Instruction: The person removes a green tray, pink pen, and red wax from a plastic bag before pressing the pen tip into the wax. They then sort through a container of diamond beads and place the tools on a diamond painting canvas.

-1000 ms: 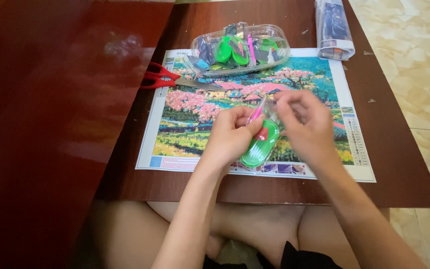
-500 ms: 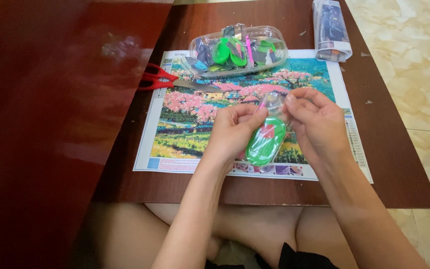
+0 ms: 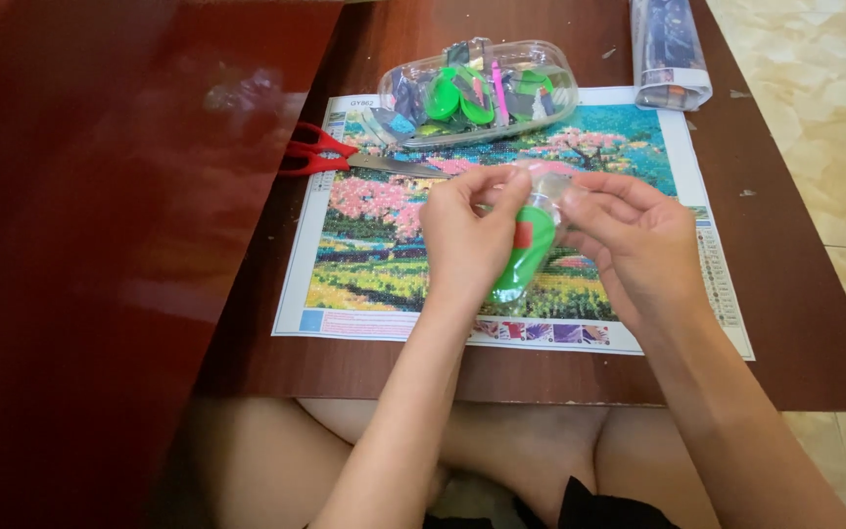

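A green tray [image 3: 524,257], narrow and boat-shaped with a small red patch on its side, hangs tilted between a person's two bare hands above the middle of a colourful picture canvas [image 3: 374,245] spread on a dark wooden table [image 3: 795,323]. A clear, crinkled plastic wrap [image 3: 545,186] covers the tray's upper end, and its lower tip points down toward the canvas's bottom border.

The left hand [image 3: 462,235] is curled, with its thumb and fingertips pinched at the top of the wrap and its palm just beside the tray's left edge. The right hand [image 3: 638,245] is loosely cupped on the other side, fingers bent inward and closed on the same plastic at the tray's top. The two hands sit close together, nearly touching at the fingertips.

Behind the hands, at the canvas's far edge, lies a clear plastic case [image 3: 482,93] with more green trays, a pink stick and small packets inside. Red-handled scissors [image 3: 345,157] rest on the canvas's upper left corner, blades pointing right. A rolled transparent packet [image 3: 670,49] lies at the table's far right, near a pale tiled floor [image 3: 815,108].
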